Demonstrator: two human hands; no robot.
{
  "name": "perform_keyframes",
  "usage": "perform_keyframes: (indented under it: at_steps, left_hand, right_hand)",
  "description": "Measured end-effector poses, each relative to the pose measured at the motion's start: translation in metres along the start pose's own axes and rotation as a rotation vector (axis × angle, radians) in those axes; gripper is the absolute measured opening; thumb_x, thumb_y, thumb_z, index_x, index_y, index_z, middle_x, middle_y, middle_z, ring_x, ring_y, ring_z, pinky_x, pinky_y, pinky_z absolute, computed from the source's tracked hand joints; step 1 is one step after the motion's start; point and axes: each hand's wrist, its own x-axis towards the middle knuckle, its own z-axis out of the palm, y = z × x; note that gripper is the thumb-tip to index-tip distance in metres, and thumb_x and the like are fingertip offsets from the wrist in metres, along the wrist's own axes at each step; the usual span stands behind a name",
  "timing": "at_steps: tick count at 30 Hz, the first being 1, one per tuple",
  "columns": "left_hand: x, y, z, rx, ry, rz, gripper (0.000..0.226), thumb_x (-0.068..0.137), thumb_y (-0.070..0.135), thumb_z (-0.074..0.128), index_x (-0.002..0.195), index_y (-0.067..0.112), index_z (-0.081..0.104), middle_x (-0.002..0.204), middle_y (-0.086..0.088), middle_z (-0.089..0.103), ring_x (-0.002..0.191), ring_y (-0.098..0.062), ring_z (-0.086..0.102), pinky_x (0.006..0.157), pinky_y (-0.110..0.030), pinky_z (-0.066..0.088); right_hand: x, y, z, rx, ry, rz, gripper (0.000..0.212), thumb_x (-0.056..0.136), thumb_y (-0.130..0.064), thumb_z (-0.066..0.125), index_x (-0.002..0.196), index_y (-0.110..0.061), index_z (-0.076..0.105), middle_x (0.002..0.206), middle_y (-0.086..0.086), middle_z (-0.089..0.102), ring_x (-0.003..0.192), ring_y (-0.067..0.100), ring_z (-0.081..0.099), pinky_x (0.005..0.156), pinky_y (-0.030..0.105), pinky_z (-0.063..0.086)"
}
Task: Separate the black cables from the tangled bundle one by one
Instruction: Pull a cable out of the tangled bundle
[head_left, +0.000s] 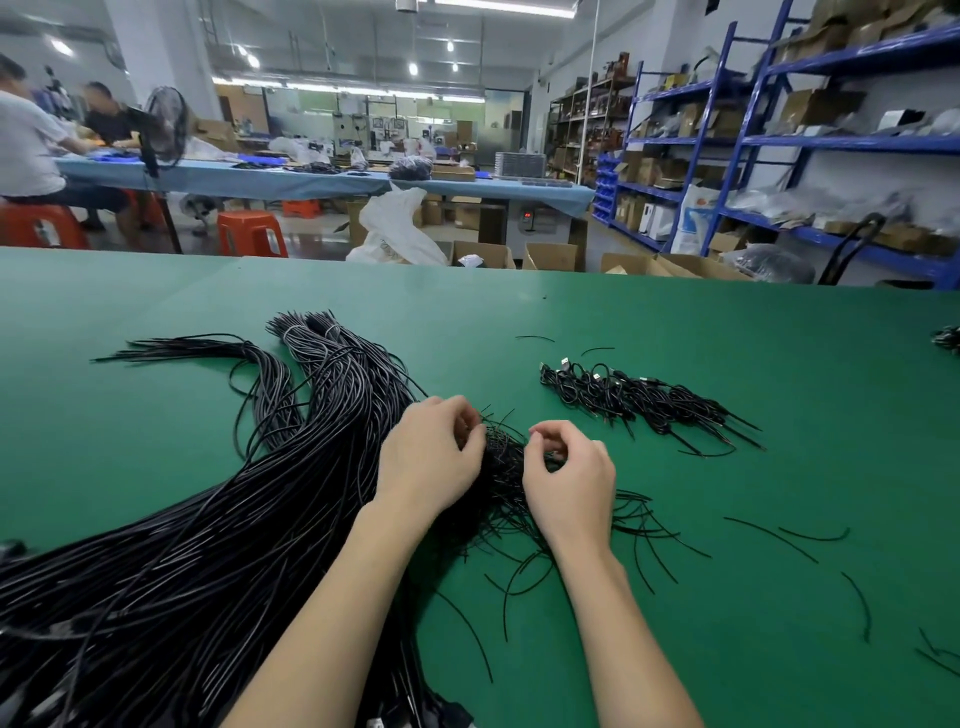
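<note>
At the middle of the green tabletop (675, 322), both hands work into the tangled bundle (501, 467) of thin black cables. The left hand (428, 457) has its grip curled, fingertips pinching strands at the bundle's top edge; the right hand (569, 475) pinches strands too, thumb meeting forefinger. A thick sheaf of long cables (218, 519) sweeps off toward eight o'clock. A tidy pile of coiled cables (639, 400) lies toward two o'clock, apart from the hands.
</note>
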Motion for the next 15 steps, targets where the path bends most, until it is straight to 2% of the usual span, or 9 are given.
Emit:
perform_keyframes:
  at_steps: [2, 4, 6, 10, 15]
  left_hand:
    - [0.001, -0.002, -0.003, 0.146, 0.02, -0.069, 0.018, 0.092, 0.041, 0.058, 0.099, 0.027, 0.066, 0.099, 0.002, 0.062, 0.103, -0.023, 0.055, 0.08, -0.036, 0.047]
    - [0.0, -0.006, -0.003, 0.316, -0.059, -0.151, 0.032, 0.094, 0.044, 0.056, 0.115, 0.021, 0.061, 0.116, -0.006, 0.06, 0.115, -0.028, 0.051, 0.091, -0.04, 0.045]
    - [0.0, -0.01, -0.001, 0.416, -0.139, -0.208, 0.04, 0.095, 0.047, 0.054, 0.121, 0.018, 0.059, 0.126, -0.009, 0.058, 0.122, -0.031, 0.048, 0.098, -0.043, 0.041]
    - [-0.001, -0.012, 0.001, 0.467, -0.142, -0.236, 0.032, 0.094, 0.046, 0.054, 0.112, 0.022, 0.064, 0.119, -0.005, 0.064, 0.122, -0.029, 0.049, 0.1, -0.044, 0.035]
    - [-0.003, -0.008, -0.001, 0.385, -0.088, -0.239, 0.016, 0.093, 0.034, 0.055, 0.105, 0.027, 0.064, 0.107, -0.001, 0.068, 0.112, -0.027, 0.056, 0.097, -0.044, 0.032]
  right_hand:
    - [-0.001, -0.001, 0.002, -0.011, -0.043, 0.003, 0.009, 0.094, -0.024, 0.062, 0.093, -0.029, 0.069, 0.08, -0.019, 0.062, 0.097, 0.01, 0.051, 0.071, 0.026, 0.036]
    - [-0.001, -0.003, 0.005, -0.029, -0.087, -0.005, 0.01, 0.094, -0.024, 0.062, 0.091, -0.032, 0.067, 0.08, -0.019, 0.062, 0.096, 0.009, 0.051, 0.07, 0.026, 0.038]
    - [-0.003, -0.003, 0.007, -0.032, -0.118, -0.009, 0.011, 0.094, -0.023, 0.062, 0.09, -0.033, 0.066, 0.08, -0.017, 0.063, 0.096, 0.01, 0.052, 0.072, 0.028, 0.04]
    - [-0.005, -0.004, 0.012, -0.03, -0.143, -0.021, 0.011, 0.093, -0.022, 0.062, 0.091, -0.03, 0.07, 0.077, -0.016, 0.063, 0.095, 0.013, 0.054, 0.074, 0.03, 0.043]
    - [-0.004, -0.002, 0.014, -0.008, -0.14, -0.012, 0.012, 0.093, -0.022, 0.062, 0.088, -0.031, 0.069, 0.077, -0.016, 0.064, 0.095, 0.014, 0.058, 0.074, 0.03, 0.046]
